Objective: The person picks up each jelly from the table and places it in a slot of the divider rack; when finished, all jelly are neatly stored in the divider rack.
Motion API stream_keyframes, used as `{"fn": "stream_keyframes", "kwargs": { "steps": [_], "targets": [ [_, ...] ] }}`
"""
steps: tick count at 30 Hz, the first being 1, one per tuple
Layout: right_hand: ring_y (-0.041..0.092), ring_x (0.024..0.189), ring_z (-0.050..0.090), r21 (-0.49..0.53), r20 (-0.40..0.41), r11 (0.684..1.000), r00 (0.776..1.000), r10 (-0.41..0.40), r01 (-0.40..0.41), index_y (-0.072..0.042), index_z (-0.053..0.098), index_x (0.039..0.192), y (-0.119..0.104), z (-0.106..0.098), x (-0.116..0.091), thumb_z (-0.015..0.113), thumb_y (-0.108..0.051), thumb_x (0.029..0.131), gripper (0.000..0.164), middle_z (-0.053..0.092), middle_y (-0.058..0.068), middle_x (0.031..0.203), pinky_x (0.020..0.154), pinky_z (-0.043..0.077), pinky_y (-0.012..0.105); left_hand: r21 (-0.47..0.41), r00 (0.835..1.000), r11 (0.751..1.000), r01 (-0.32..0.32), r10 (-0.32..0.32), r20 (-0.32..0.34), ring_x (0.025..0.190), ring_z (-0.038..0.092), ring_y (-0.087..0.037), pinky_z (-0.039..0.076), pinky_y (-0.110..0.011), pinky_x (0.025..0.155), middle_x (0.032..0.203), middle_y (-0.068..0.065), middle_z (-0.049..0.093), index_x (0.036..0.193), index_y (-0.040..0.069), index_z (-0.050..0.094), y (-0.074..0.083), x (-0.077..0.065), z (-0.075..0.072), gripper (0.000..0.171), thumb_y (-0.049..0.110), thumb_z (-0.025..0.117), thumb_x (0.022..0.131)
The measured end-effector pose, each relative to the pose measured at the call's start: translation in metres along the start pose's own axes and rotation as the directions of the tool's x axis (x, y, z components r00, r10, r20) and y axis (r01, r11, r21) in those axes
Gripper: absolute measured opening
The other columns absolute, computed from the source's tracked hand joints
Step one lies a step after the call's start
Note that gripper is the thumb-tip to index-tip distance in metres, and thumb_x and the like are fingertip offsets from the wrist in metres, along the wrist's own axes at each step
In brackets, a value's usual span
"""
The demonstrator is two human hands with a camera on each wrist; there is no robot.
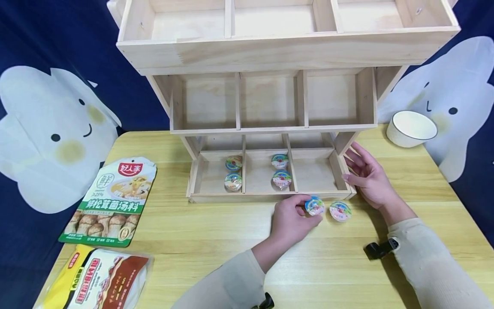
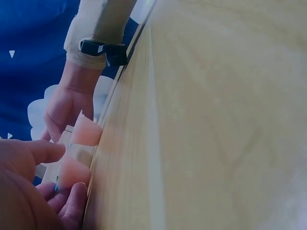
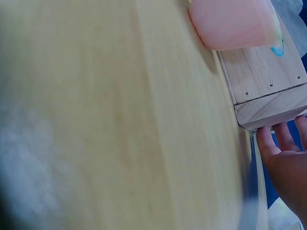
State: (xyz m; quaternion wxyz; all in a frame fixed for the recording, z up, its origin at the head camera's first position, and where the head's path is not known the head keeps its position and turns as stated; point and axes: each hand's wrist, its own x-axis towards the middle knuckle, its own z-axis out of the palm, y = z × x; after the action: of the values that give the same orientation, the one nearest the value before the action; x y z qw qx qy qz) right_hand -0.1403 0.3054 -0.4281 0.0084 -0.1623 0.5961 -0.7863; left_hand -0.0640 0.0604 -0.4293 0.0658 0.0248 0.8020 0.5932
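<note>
My left hand (image 1: 291, 219) holds a small jelly cup (image 1: 314, 206) with a blue printed lid, between thumb and fingers, just in front of the rack's bottom tier. A second jelly cup (image 1: 340, 211), pinkish through its clear side, stands on the table to the right. The left wrist view shows the pink body of the held cup (image 2: 74, 172) beside the fingers. With relaxed fingers, my right hand (image 1: 368, 180) touches the right side of the wooden rack (image 1: 270, 197). Inside the bottom tier, two jelly cups (image 1: 233, 182) sit in the left compartment and two more (image 1: 281, 179) in the middle one.
Upper tiers (image 1: 285, 53) of the rack overhang the bottom one, each split into three compartments. A white bowl (image 1: 411, 131) stands at the table's back right. On the left lie a green-and-white soup pouch (image 1: 109, 204) and a yellow, white and brown package (image 1: 96, 279).
</note>
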Motion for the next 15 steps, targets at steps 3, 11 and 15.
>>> {"fn": "stream_keyframes", "kwargs": {
  "steps": [3,11,15],
  "targets": [
    [0.020,0.132,0.046,-0.003,0.005,1.000,1.000,-0.002,0.002,-0.007,0.029,0.157,0.0004,-0.0001,0.0000,0.044,0.037,0.080,0.089,0.040,0.015,0.154,0.103,0.043,0.027,0.012,1.000,1.000,-0.013,0.013,0.022,0.073,0.058,-0.007,0.050,-0.020,0.061,0.083,0.015,0.064,0.106,0.016,0.077,-0.0007,0.0012,-0.0006,0.041,0.011,0.092,0.068],
    [0.021,0.133,0.046,-0.001,0.006,1.000,1.000,-0.008,0.008,-0.007,0.029,0.157,0.0004,-0.0005,0.0001,0.043,0.037,0.079,0.090,0.039,0.017,0.154,0.104,0.042,0.027,0.022,0.994,0.999,-0.047,0.045,0.096,0.079,0.058,-0.004,0.049,-0.021,0.064,0.084,0.018,0.064,0.107,0.021,0.077,-0.0023,0.0024,-0.0054,0.041,0.005,0.083,0.070],
    [0.021,0.133,0.046,0.004,0.009,1.000,1.000,-0.007,0.007,-0.007,0.029,0.157,0.0006,-0.0005,0.0000,0.043,0.037,0.079,0.090,0.038,0.017,0.154,0.104,0.042,0.027,0.051,0.989,0.996,-0.074,0.066,0.131,0.080,0.057,-0.004,0.048,-0.019,0.065,0.089,0.018,0.064,0.110,0.020,0.077,-0.0003,0.0016,-0.0053,0.040,0.011,0.086,0.072]
  ]
}}
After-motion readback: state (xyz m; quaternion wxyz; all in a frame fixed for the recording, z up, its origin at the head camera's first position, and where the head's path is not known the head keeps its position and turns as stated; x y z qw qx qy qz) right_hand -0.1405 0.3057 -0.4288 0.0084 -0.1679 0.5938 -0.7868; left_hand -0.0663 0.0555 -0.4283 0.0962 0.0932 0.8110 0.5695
